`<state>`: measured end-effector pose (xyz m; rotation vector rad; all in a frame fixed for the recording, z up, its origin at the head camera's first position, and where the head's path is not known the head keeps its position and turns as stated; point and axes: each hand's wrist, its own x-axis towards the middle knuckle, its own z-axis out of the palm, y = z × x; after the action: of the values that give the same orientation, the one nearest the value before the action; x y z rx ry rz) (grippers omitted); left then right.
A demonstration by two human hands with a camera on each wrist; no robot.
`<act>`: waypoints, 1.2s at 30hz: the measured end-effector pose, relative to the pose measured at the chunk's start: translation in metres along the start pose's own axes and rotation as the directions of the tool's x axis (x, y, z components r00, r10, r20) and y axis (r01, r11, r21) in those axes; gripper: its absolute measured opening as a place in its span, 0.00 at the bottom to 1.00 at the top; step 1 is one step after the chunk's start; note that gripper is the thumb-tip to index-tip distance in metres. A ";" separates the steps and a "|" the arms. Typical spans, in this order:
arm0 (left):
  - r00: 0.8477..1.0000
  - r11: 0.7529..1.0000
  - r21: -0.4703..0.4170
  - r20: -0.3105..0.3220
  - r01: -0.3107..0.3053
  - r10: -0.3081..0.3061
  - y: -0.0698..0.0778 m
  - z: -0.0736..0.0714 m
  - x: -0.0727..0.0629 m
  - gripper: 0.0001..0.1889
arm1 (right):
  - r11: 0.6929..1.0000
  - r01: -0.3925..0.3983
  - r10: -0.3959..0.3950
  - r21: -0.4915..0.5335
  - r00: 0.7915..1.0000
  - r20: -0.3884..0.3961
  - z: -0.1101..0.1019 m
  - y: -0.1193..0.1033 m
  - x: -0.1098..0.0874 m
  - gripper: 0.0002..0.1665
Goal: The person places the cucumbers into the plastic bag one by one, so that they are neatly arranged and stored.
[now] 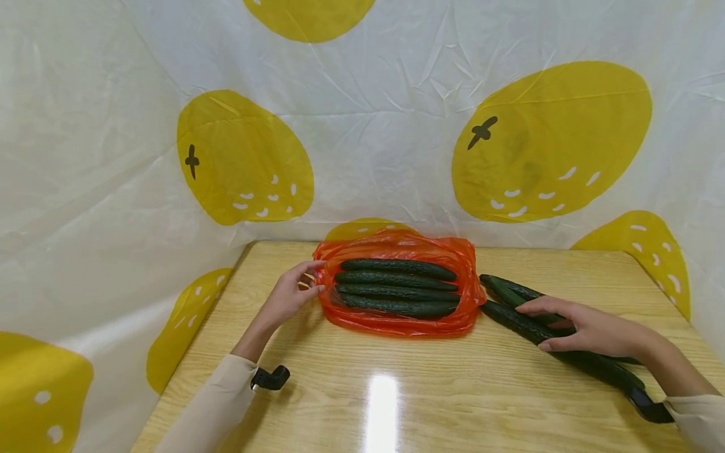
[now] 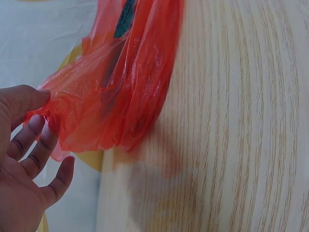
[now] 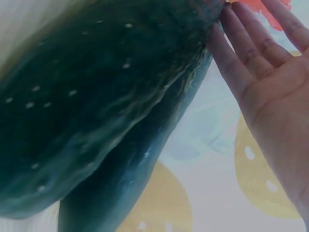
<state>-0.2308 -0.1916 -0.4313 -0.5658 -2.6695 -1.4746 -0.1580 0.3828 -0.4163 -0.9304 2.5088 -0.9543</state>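
A thin red plastic bag lies spread at the far middle of the table with several dark green cucumbers side by side across it. My left hand pinches the bag's left edge between thumb and fingers, its little finger free in the left wrist view. To the right of the bag, more cucumbers lie slanting towards the near right. Over them rests my right hand, fingers fairly straight on top and thumb along the near cucumber's side. In the right wrist view two thick cucumbers fill the left side.
The wooden table carries a bright light reflection near its front. White sheeting printed with yellow fruit hangs behind the table and along both sides. A black wrist strap sits on the left arm, another on the right.
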 end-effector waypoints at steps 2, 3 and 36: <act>1.000 1.000 0.003 0.000 0.001 -0.001 0.000 0.000 0.000 0.26 | 1.000 0.007 -0.007 -0.003 1.000 -0.005 0.001 0.001 -0.002 0.33; 1.000 1.000 0.006 0.000 0.003 -0.003 0.000 0.000 0.000 0.26 | 1.000 0.011 -0.011 -0.008 1.000 -0.008 0.002 0.001 -0.002 0.33; 1.000 1.000 0.008 0.009 0.011 -0.011 0.001 -0.001 -0.002 0.27 | 0.996 -0.072 0.077 -0.054 0.991 0.109 0.000 0.005 0.004 0.34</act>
<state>-0.2292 -0.1922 -0.4308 -0.5597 -2.6880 -1.4672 -0.1633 0.3837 -0.4201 -0.8724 2.4649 -0.7984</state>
